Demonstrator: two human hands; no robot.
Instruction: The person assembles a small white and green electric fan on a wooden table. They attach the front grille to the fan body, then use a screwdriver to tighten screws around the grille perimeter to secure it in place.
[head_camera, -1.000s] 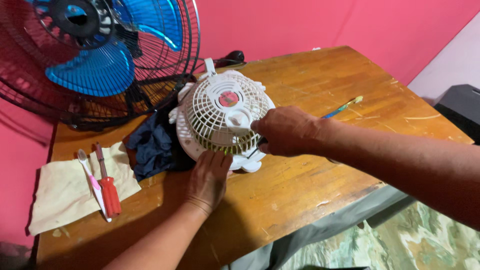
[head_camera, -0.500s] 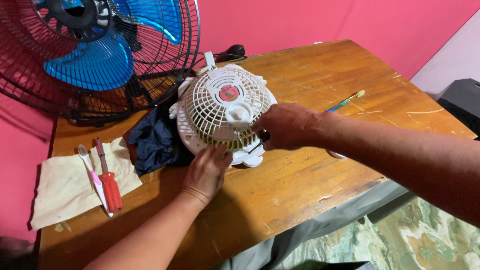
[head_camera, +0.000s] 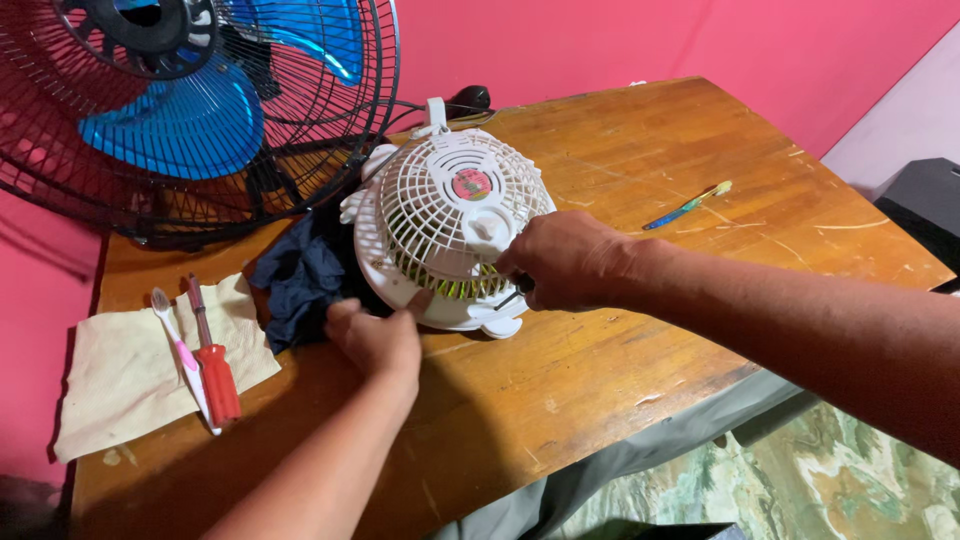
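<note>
A small white fan (head_camera: 445, 225) with a round grille lies tilted on the wooden table (head_camera: 620, 330), resting on a dark blue cloth (head_camera: 300, 280). My left hand (head_camera: 375, 338) grips the fan's lower left rim, thumb on the white edge. My right hand (head_camera: 565, 260) is closed around a thin dark tool, its tip at the fan's lower right edge; most of the tool is hidden by my fingers.
A big black-caged fan with blue blades (head_camera: 190, 100) stands at the back left. A red-handled screwdriver (head_camera: 215, 370) and a pink-and-white toothbrush (head_camera: 185, 360) lie on a beige cloth (head_camera: 120, 380). A blue-and-yellow toothbrush (head_camera: 688, 205) lies to the right.
My left hand has slid left along the fan's lower rim and curled onto its edge. The white fan has tipped and shifted slightly. My right hand stays at the lower right edge.
</note>
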